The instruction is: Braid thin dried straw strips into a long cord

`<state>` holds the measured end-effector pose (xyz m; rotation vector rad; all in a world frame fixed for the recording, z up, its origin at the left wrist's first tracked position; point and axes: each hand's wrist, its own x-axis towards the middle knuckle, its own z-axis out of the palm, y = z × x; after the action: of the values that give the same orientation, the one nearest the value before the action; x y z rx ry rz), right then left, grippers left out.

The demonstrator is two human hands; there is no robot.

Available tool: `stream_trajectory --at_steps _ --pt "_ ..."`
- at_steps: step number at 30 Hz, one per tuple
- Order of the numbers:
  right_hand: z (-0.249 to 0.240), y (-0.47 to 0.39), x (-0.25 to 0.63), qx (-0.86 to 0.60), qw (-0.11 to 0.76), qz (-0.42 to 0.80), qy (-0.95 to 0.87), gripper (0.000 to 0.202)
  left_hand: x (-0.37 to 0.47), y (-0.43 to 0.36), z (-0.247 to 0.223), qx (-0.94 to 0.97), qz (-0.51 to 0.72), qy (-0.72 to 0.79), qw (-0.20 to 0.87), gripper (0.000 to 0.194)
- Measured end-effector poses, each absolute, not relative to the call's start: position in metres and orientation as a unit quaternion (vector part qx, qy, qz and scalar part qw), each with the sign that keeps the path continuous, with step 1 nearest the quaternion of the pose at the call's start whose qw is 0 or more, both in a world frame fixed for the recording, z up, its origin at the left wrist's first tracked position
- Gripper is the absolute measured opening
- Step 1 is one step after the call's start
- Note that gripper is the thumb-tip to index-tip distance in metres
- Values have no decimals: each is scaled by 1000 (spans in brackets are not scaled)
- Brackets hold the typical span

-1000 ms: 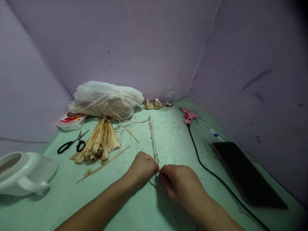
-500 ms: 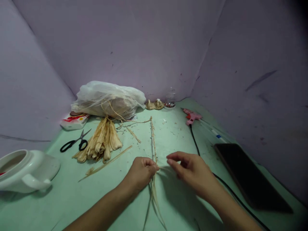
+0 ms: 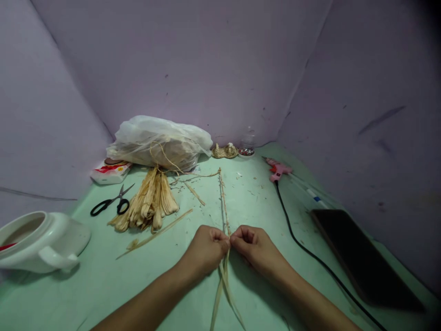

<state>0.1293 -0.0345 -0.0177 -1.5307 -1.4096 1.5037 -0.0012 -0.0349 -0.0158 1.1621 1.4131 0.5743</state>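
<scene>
A thin braid (image 3: 223, 200) of pale dried plant fibre runs from a knot on the green tabletop down to my hands. My left hand (image 3: 206, 248) pinches its lower end between thumb and forefinger. My right hand (image 3: 257, 248) meets it from the right, thumb and forefinger pinched at the same spot, on the fibre strands. Loose flat strands (image 3: 225, 285) hang below the fingers towards me. The exact crossing of the strands is hidden by my fingertips.
Left lie a bundle of dried strips (image 3: 148, 200), scissors (image 3: 112, 201) and a white ceramic pot (image 3: 58, 234). Behind are a plastic bag (image 3: 161, 140) and a woven piece (image 3: 224, 151). Right are a pink glue gun (image 3: 278, 170), its black cord (image 3: 296, 241) and a dark phone-like slab (image 3: 365, 257).
My right hand has moved left from its spot beside the braid and now pinches at the strands against my left fingertips. My left hand keeps its grip. The view has shifted slightly.
</scene>
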Motion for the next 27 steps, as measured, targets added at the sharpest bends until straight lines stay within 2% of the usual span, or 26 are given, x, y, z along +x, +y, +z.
stream_trajectory --at_steps 3,11,16,20,23,25,27 --pt "-17 -34 130 -583 274 550 -532 10 -5 -35 -12 523 208 615 553 13" --pt "-13 -39 126 -553 297 612 -481 7 -5 -51 9 656 146 649 356 18" --pt "-8 -40 125 -557 301 635 -443 8 3 -77 10 749 113 595 268 20" --pt "-5 -40 125 -560 306 636 -434 6 1 -78 12 740 109 575 330 20" --pt "-5 -40 126 -559 306 635 -437 9 -3 -63 17 641 218 612 409 17" --pt "-7 -39 126 -548 306 638 -445 12 -3 -52 18 531 282 635 485 32" --pt "-9 -39 126 -539 308 638 -456 12 -1 -45 17 430 285 612 599 47"
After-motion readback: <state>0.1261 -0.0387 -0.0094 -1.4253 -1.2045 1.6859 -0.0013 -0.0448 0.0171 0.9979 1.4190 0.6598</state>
